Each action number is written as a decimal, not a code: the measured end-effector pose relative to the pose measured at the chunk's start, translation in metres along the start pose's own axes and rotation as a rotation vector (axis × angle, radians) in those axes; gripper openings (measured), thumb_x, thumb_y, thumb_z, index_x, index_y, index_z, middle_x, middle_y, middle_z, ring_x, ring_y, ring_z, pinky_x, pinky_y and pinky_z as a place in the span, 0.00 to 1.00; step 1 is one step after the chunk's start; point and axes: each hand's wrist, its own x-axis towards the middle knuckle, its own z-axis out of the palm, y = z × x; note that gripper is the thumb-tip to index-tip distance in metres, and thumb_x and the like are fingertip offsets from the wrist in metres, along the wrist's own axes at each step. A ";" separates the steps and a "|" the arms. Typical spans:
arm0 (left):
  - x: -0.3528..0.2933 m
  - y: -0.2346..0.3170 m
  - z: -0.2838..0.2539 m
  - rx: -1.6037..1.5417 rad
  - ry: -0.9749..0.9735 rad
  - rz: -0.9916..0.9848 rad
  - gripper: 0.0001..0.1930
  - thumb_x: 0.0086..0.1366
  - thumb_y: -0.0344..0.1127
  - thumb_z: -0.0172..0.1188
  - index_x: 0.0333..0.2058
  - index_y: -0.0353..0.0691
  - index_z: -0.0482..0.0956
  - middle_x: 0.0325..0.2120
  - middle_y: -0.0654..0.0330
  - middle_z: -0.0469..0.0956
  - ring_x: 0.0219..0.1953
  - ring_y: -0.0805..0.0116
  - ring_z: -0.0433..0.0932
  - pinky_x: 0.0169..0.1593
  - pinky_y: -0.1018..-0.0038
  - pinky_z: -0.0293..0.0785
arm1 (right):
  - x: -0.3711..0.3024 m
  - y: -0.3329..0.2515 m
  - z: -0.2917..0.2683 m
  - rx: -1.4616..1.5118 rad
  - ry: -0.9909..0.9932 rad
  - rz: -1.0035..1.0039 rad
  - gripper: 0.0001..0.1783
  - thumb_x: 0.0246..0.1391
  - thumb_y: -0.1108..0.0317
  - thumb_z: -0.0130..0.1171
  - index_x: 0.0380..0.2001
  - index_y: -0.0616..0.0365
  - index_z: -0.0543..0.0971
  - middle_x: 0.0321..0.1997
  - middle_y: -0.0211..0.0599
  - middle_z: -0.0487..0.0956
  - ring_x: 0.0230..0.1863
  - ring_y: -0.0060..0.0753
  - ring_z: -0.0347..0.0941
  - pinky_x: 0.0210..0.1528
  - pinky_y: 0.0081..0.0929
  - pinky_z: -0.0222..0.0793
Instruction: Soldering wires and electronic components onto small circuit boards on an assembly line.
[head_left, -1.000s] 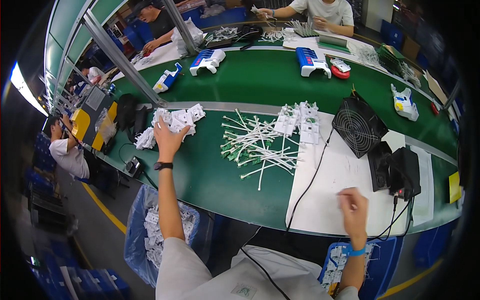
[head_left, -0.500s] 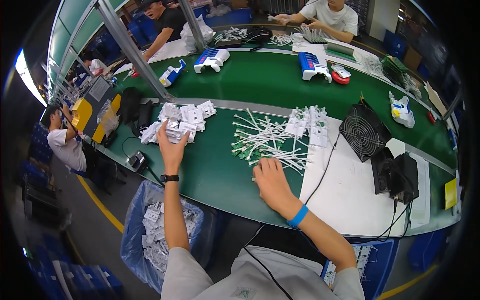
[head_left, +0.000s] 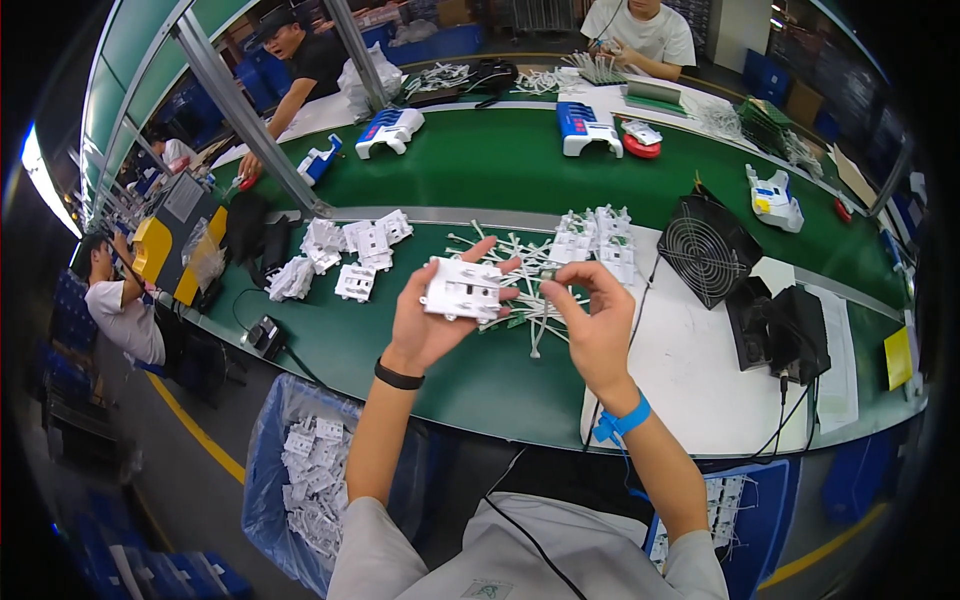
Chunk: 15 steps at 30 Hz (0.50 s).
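My left hand (head_left: pixel 420 338), with a black band at the wrist, holds up a white plastic housing (head_left: pixel 463 289) that lies across its palm and fingers. To its right, my right hand (head_left: pixel 603 328), with a blue wrist strap, pinches the end of a thin cable (head_left: pixel 541 322) between thumb and forefinger. The cable's small end piece is partly covered by the fingertips. Behind both hands spreads a heap of white cables (head_left: pixel 510 243) with small green boards. More white housings (head_left: pixel 370 242) are piled at the left, one lying apart nearer to me.
Finished-looking white pieces (head_left: pixel 594 238) lie right of the cables, beside a black fan (head_left: pixel 708 248) and black power boxes (head_left: pixel 782 328). A lined bin (head_left: pixel 318 480) of white parts stands below left. Blue-white devices (head_left: pixel 588 130) sit on the green belt; other people work around.
My left hand has taken a white housing from the pile and brought it right. My right hand has lifted from the cable heap with a cable. The view has shifted slightly.
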 end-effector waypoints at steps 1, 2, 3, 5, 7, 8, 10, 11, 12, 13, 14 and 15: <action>0.003 -0.007 0.009 0.026 0.002 0.001 0.40 0.70 0.53 0.45 0.74 0.35 0.52 0.70 0.38 0.60 0.62 0.44 0.73 0.67 0.56 0.69 | 0.003 -0.002 -0.006 0.062 0.007 0.017 0.07 0.55 0.75 0.69 0.35 0.65 0.81 0.35 0.33 0.83 0.42 0.25 0.77 0.50 0.25 0.71; 0.006 -0.012 0.015 0.015 -0.005 0.022 0.40 0.67 0.47 0.47 0.74 0.34 0.53 0.70 0.39 0.61 0.64 0.43 0.72 0.69 0.56 0.66 | 0.004 -0.004 -0.011 0.056 0.017 0.015 0.07 0.55 0.75 0.69 0.35 0.65 0.81 0.35 0.33 0.83 0.42 0.25 0.77 0.50 0.25 0.71; 0.009 -0.017 0.024 0.065 0.022 0.047 0.40 0.66 0.45 0.47 0.74 0.34 0.53 0.70 0.39 0.61 0.65 0.43 0.71 0.70 0.56 0.65 | 0.005 -0.006 -0.016 0.080 -0.004 0.060 0.07 0.55 0.75 0.69 0.35 0.66 0.82 0.35 0.33 0.83 0.42 0.25 0.77 0.50 0.25 0.71; 0.013 -0.025 0.038 0.109 0.053 0.094 0.40 0.62 0.38 0.48 0.72 0.33 0.55 0.69 0.40 0.63 0.66 0.46 0.70 0.71 0.57 0.64 | 0.007 -0.008 -0.026 0.092 -0.061 0.129 0.07 0.56 0.73 0.68 0.35 0.66 0.83 0.36 0.33 0.83 0.41 0.24 0.76 0.50 0.24 0.70; 0.017 -0.032 0.051 0.225 0.065 0.126 0.39 0.60 0.36 0.47 0.72 0.33 0.56 0.69 0.42 0.63 0.68 0.48 0.69 0.72 0.57 0.62 | 0.006 -0.004 -0.033 0.090 -0.144 0.195 0.06 0.56 0.73 0.68 0.35 0.67 0.84 0.36 0.33 0.84 0.40 0.23 0.76 0.48 0.25 0.71; 0.020 -0.036 0.053 0.235 0.041 0.133 0.39 0.58 0.34 0.46 0.71 0.33 0.57 0.69 0.42 0.63 0.68 0.50 0.68 0.72 0.58 0.62 | 0.005 -0.001 -0.037 0.075 -0.196 0.233 0.07 0.58 0.73 0.68 0.36 0.67 0.85 0.38 0.35 0.85 0.41 0.21 0.77 0.48 0.23 0.72; 0.024 -0.041 0.055 0.308 -0.002 0.116 0.40 0.57 0.33 0.46 0.71 0.32 0.58 0.70 0.42 0.63 0.68 0.50 0.68 0.72 0.59 0.62 | 0.002 0.000 -0.038 0.225 -0.205 0.326 0.05 0.59 0.73 0.68 0.36 0.65 0.84 0.37 0.28 0.82 0.38 0.16 0.74 0.43 0.18 0.68; 0.025 -0.043 0.061 0.339 0.005 0.108 0.40 0.55 0.32 0.46 0.71 0.31 0.58 0.69 0.42 0.63 0.68 0.51 0.68 0.72 0.61 0.62 | 0.001 0.004 -0.042 0.259 -0.208 0.335 0.06 0.60 0.72 0.68 0.37 0.64 0.85 0.36 0.29 0.83 0.37 0.15 0.74 0.42 0.16 0.69; 0.027 -0.045 0.060 0.351 -0.010 0.093 0.41 0.55 0.32 0.46 0.70 0.31 0.58 0.70 0.42 0.63 0.68 0.51 0.68 0.72 0.61 0.62 | 0.001 0.005 -0.047 0.261 -0.201 0.329 0.06 0.60 0.72 0.68 0.37 0.64 0.85 0.36 0.29 0.83 0.37 0.15 0.74 0.42 0.16 0.69; 0.029 -0.046 0.059 0.363 -0.025 0.079 0.41 0.54 0.32 0.46 0.70 0.30 0.58 0.70 0.42 0.63 0.68 0.52 0.68 0.72 0.61 0.62 | 0.002 0.006 -0.052 0.253 -0.214 0.355 0.06 0.60 0.72 0.68 0.37 0.64 0.85 0.35 0.28 0.82 0.36 0.15 0.73 0.41 0.16 0.68; 0.029 -0.046 0.061 0.366 -0.025 0.066 0.42 0.52 0.31 0.47 0.70 0.30 0.59 0.69 0.42 0.64 0.68 0.51 0.68 0.71 0.61 0.63 | 0.001 0.005 -0.056 0.248 -0.230 0.383 0.06 0.60 0.72 0.68 0.37 0.64 0.85 0.34 0.27 0.82 0.35 0.14 0.73 0.39 0.15 0.67; 0.028 -0.045 0.061 0.377 -0.025 0.043 0.42 0.51 0.31 0.47 0.70 0.29 0.59 0.69 0.42 0.64 0.68 0.51 0.68 0.71 0.61 0.63 | 0.001 0.002 -0.059 0.248 -0.251 0.419 0.06 0.60 0.71 0.68 0.37 0.64 0.84 0.32 0.25 0.81 0.33 0.12 0.70 0.36 0.15 0.64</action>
